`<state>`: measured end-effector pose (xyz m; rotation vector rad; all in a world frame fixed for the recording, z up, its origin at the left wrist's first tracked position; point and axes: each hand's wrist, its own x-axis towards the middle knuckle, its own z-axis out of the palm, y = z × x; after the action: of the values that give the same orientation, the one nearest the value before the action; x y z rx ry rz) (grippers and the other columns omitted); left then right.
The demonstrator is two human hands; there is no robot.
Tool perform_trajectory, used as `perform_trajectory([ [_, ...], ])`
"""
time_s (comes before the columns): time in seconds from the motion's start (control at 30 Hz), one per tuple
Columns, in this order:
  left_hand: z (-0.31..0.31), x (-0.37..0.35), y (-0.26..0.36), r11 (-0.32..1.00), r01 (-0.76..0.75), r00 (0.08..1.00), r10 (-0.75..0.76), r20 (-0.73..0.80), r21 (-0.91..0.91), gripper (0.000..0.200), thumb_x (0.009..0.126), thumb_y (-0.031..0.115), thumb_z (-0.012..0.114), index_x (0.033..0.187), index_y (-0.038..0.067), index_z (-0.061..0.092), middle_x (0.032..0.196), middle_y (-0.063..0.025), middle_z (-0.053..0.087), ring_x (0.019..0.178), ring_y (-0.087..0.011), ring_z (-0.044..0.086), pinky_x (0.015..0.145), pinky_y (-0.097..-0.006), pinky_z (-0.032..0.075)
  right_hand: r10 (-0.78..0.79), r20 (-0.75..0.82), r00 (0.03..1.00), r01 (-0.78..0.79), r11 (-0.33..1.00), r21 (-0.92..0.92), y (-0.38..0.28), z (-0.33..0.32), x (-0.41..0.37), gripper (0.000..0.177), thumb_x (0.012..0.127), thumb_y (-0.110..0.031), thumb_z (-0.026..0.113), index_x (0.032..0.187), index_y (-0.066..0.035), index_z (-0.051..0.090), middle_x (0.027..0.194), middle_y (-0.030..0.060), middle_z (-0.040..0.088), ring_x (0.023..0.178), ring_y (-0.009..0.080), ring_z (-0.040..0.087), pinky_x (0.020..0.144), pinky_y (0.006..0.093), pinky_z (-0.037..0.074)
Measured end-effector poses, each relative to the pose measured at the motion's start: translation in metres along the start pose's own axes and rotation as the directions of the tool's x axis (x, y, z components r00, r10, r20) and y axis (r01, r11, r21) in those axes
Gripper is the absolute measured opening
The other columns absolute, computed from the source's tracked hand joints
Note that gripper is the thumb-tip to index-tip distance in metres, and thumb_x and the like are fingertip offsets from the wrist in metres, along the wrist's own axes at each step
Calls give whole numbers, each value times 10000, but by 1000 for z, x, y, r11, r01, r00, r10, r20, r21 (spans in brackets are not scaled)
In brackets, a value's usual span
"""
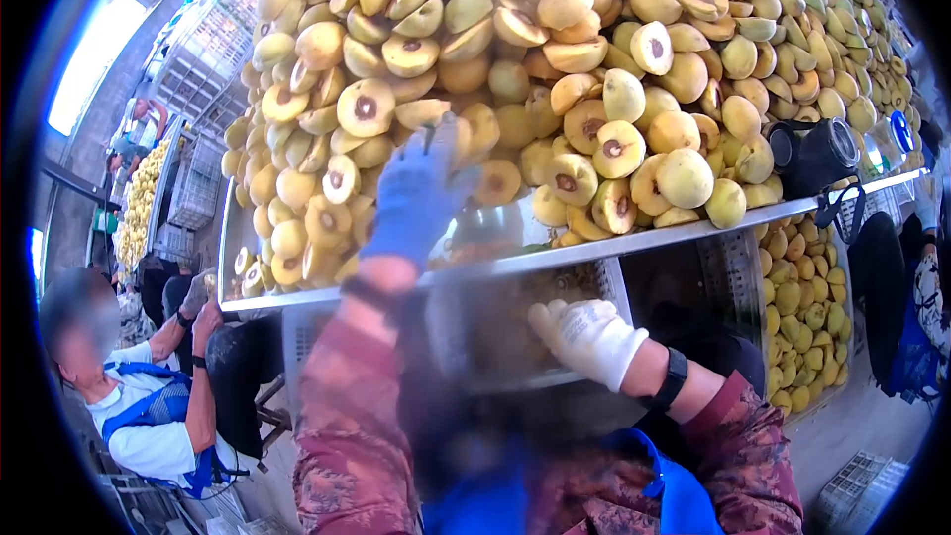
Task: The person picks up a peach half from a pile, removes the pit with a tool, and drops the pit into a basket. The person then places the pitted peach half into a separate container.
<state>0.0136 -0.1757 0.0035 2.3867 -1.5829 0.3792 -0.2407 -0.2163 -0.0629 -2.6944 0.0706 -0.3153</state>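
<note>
My left hand (418, 190), in a blue glove, reaches over the near edge of a heap of halved yellow peaches (515, 30). Its fingers are stretched out and slightly blurred, touching or just above the fruit. Many halves show a brown pit or hollow, like the peach half (366, 107) just left of my fingers. My right hand (591, 337), in a white glove, is below the table edge with its fingers curled. Whatever it may hold is hidden. Under it stands a crate (614, 289), its contents dim and blurred.
The metal table rim (555, 260) runs between my hands. A black container with a strap (814, 151) and a clear jar (885, 147) sit at its right. Below stands a crate of yellow peaches (804, 317). A co-worker (158, 396) sits at left; another person's sleeve (928, 297) shows at right.
</note>
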Motion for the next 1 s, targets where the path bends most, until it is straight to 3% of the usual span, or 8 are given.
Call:
perform_trajectory([
  [0.13, 37, 19, 5, 984, 91, 992, -104, 77, 151, 673, 805, 279, 723, 1406, 166, 443, 1291, -231, 513, 1110, -411, 537, 956, -457, 461, 21, -28, 999, -21, 1000, -12, 1, -7, 0, 107, 868, -118, 519, 952, -69, 474, 675, 104, 506, 541, 282, 571, 446, 409, 424],
  [0.3, 33, 14, -18, 985, 16, 996, -30, -81, -173, 564, 809, 182, 710, 1332, 106, 514, 1201, -189, 580, 1087, -304, 595, 901, -421, 504, 52, 25, 998, -57, 967, 249, 0, -7, 4, 193, 878, -182, 558, 997, -42, 499, 735, 145, 553, 638, 304, 612, 560, 404, 473],
  [0.33, 26, 8, -16, 850, 189, 978, -209, 16, -492, 548, 811, 167, 703, 1320, 84, 518, 1179, -168, 595, 1064, -280, 610, 867, -395, 520, 104, 23, 994, -106, 945, 311, -2, -11, 8, 213, 872, -185, 575, 1010, -38, 506, 757, 152, 571, 663, 305, 622, 588, 400, 483],
  [0.4, -2, -7, -9, 239, 466, 843, -412, 345, -852, 517, 815, 137, 691, 1296, 41, 527, 1136, -125, 626, 1016, -231, 639, 800, -345, 550, 184, 8, 983, -168, 874, 456, -5, -18, 13, 241, 859, -176, 608, 1033, -36, 517, 799, 163, 602, 701, 306, 639, 630, 394, 499],
  [0.43, -15, -19, 4, -42, 396, 840, -388, 380, -917, 441, 832, 85, 647, 1236, -51, 535, 1090, -89, 633, 946, -165, 632, 870, -296, 515, 215, -7, 977, -178, 825, 536, -7, -20, 16, 250, 851, -164, 622, 1042, -38, 521, 817, 166, 615, 714, 305, 645, 644, 393, 504],
  [0.6, -21, -84, 36, -410, 249, 786, -443, 431, -877, 429, 862, 180, 573, 1232, -35, 544, 1135, -115, 613, 1031, -209, 607, 894, -333, 517, 271, -69, 960, -150, 708, 690, -20, -33, 26, 352, 862, -171, 668, 1145, -49, 499, 841, 152, 623, 736, 318, 653, 670, 389, 512],
  [0.73, -19, -109, 61, -591, 270, 791, -314, 525, -760, 445, 980, 355, 506, 1245, 2, 562, 1178, -114, 635, 1050, -240, 629, 878, -373, 528, 301, -25, 953, -204, 703, 681, -27, -28, 30, 432, 862, -308, 636, 1119, 7, 490, 960, 268, 619, 906, 439, 608, 788, 498, 476],
  [1.0, -4, -108, 71, -480, 263, 688, -515, 511, -837, 512, 1014, 453, 386, 1165, 2, 575, 1055, -117, 651, 865, -204, 637, 716, -310, 550, 358, 132, 924, -370, 759, 536, -29, -18, 33, 394, 868, -282, 624, 1096, 6, 483, 901, 270, 620, 843, 440, 617, 748, 514, 485],
])
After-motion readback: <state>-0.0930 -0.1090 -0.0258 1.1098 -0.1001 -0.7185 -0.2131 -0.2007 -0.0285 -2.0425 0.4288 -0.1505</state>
